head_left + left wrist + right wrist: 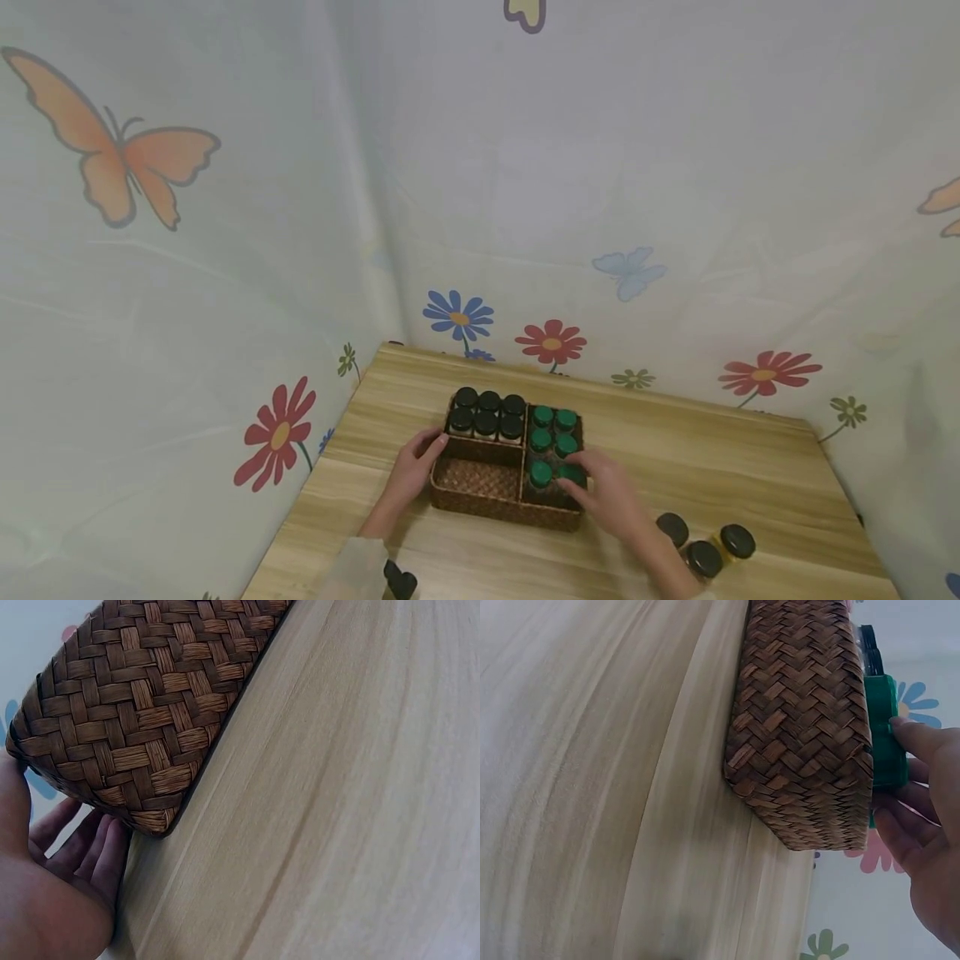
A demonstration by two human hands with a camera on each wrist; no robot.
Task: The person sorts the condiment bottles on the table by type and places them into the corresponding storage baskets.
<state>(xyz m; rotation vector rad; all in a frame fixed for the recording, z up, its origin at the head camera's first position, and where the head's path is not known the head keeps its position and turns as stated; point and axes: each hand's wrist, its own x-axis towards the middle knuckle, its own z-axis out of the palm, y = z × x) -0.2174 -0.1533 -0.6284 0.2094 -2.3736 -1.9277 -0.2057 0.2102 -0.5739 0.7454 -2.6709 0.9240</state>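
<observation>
A brown woven basket [504,510] with three compartments stands on the wooden table. My left hand [416,467] grips its left side, the thumb at the rim and the fingers against the outer wall. Black-lidded jars [487,426] fill the back left compartment. In front of them, the woven floor of another compartment shows. Green-lidded jars [542,440] stand in two rows in the right compartment. With thumb and fingers, my right hand [609,493] pinches the front right green-lidded jar [572,476]. In the right wrist view, green lids [887,757] rise above the basket wall, and the fingers cover part of them.
Three black-lidded jars [704,557] stand on the table to the right, beside my right forearm; one has yellowish contents. Small black objects [401,581] lie near my left sleeve. A patterned curtain [525,208] hangs behind the wooden table [675,454].
</observation>
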